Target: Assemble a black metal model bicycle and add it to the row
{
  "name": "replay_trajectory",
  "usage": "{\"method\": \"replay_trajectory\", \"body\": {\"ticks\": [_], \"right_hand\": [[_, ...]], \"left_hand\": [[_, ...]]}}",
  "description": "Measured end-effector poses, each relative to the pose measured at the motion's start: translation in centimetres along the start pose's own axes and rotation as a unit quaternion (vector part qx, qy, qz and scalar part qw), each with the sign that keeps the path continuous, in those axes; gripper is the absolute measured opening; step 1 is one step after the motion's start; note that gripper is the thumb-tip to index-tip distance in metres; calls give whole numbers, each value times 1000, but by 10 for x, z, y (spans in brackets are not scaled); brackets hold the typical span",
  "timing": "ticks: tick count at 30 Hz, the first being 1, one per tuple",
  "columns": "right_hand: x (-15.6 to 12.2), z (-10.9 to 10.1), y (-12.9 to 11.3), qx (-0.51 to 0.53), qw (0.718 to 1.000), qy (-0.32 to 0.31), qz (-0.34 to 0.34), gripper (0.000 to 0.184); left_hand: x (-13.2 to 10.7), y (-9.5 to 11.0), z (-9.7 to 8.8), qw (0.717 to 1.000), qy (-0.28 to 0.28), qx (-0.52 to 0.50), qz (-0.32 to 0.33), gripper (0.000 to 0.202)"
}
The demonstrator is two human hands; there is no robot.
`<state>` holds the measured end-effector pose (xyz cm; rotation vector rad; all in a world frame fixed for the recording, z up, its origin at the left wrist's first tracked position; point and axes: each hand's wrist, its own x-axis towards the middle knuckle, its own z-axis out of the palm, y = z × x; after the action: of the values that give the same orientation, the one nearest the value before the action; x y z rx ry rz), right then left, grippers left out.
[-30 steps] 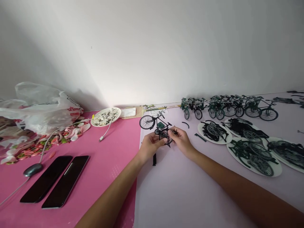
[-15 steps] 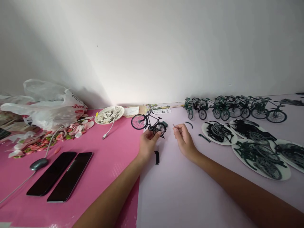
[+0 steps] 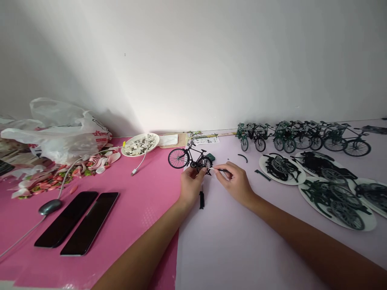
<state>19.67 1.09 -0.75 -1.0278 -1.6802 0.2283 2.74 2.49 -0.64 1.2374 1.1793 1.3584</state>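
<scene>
A black miniature bicycle is held upright by its rear end in my left hand, thumb pressed by the rear wheel. My right hand pinches a small screwdriver with a dark handle and a thin silver shaft. Its tip points left and reaches the rear wheel; whether it touches a screw is too small to see. Below the left hand, a small black part lies on the table. Right of the hands are a curved black strip and a flat dark green piece.
Several finished miniature bicycles stand along the wall. Plates of bicycle parts lie at right. At left are two phones, a cable with a mouse-shaped lump, a plastic bag and a plate of pale bits.
My right hand has moved slightly left, and the screwdriver's thin shaft now reaches the bicycle's rear wheel. The left hand still grips the bicycle. The camera view has shifted slightly.
</scene>
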Motion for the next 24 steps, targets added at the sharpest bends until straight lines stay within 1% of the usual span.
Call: {"method": "replay_trajectory", "body": {"ticks": [7,17,24], "right_hand": [[-1,0,1,-5,1000,-11,-12,14],[-1,2,4,-7,1000,-16,-13,13],[-1,1,3,-9,1000,-23,-7,13]], "left_hand": [[-2,1,2,1000,4,3,7,24],[-6,6,4,1000,-4,-14,14,23],[-5,5,4,1000,-2,-16,18,23]]}}
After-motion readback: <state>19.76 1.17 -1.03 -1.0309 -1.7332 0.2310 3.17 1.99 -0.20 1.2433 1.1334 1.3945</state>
